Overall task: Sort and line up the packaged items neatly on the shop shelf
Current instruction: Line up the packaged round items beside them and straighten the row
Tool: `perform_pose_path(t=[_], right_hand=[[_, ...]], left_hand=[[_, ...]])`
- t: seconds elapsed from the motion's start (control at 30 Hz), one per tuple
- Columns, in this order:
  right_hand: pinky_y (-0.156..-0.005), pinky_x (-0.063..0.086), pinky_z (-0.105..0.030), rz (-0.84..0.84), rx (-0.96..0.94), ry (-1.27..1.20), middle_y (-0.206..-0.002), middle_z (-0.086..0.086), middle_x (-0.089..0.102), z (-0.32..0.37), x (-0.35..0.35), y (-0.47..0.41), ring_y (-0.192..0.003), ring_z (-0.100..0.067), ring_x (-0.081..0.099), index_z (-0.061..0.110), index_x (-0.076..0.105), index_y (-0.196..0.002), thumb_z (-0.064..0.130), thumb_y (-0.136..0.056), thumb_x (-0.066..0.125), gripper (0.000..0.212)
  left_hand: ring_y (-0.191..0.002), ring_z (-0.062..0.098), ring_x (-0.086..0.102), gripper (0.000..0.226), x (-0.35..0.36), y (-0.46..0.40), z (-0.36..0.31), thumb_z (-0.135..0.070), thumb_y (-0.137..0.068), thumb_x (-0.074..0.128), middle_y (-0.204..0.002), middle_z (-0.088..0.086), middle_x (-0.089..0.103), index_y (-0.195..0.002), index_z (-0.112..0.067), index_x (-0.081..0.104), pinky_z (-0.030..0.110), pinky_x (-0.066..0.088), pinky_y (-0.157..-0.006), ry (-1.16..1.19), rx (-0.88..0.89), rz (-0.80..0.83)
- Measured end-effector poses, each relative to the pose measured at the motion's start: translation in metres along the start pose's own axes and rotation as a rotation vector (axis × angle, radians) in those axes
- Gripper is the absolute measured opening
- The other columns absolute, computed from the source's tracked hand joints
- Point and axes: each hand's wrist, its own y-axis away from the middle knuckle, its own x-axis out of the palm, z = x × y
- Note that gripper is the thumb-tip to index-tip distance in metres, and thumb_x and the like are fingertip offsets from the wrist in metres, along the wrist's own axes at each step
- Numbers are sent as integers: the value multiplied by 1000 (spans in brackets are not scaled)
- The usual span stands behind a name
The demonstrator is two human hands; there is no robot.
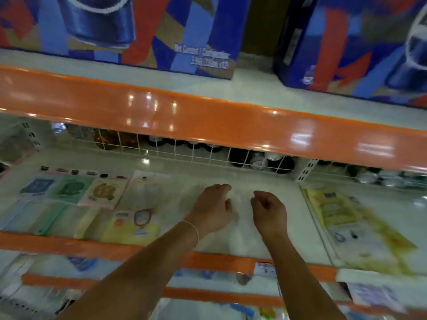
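My left hand [212, 210] and my right hand [269, 213] hover close together over the middle of the white shelf [272, 181], fingers curled. Between them is a pale, motion-blurred packet [239, 218], and both hands appear to pinch its top edge. To the left, flat packets lie in a row: a blue one [37, 185], a green one [71, 188], a pink one [104, 191] and a clear white one [144, 188]. A yellow packet [132, 226] lies in front of them. Yellow packets [335, 209] lie at the right.
A clear divider [314, 218] separates the yellow packets from the middle bay. A white wire fence [196, 153] closes the shelf's back, with cans and jars behind it. The orange rail [208, 112] of the upper shelf overhangs, carrying big blue-red boxes [150, 31]. Lower shelves hold more packets.
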Motion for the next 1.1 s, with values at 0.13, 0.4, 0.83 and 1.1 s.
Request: perform_pose_path(t=[0.13, 0.4, 0.83, 1.1], right_hand=[[-79, 40, -21, -91, -19, 202, -109, -3, 68, -28, -64, -30, -94, -16, 61, 12, 65, -115, 23, -89, 64, 29], [-107, 32, -48, -167, 268, 694, -138, -13, 48, -88, -169, -67, -127, -39, 40, 27, 45, -134, 50, -78, 66, 64], [-87, 43, -36, -20, 216, 583, -118, -15, 61, -97, -207, -84, -114, -35, 50, 11, 44, -130, 35, -65, 82, 80], [-68, 54, -36, -15, 211, 46, -98, -8, 73, -57, -189, -68, -82, -25, 67, 13, 68, -110, 30, -85, 70, 30]], left_hand=[[-132, 23, 40, 46, 35, -26, -52, -28, -100, 43, -145, 6, 42, -144, -15, 38, 32, 36, -107, 54, 25, 90], [-132, 21, 43, 44, 99, -47, -120, -29, -101, 41, -145, 7, 44, -143, -16, 42, 27, 37, -103, 191, 19, 228], [-132, 19, 44, 47, 135, -47, -148, -36, -100, 41, -145, 4, 45, -142, -16, 42, 31, 37, -108, 135, -18, 325], [-104, 18, 60, 32, 125, -35, -130, -33, -100, 43, -122, 2, 60, -126, -18, 54, 28, 46, -84, 328, -114, 230]])
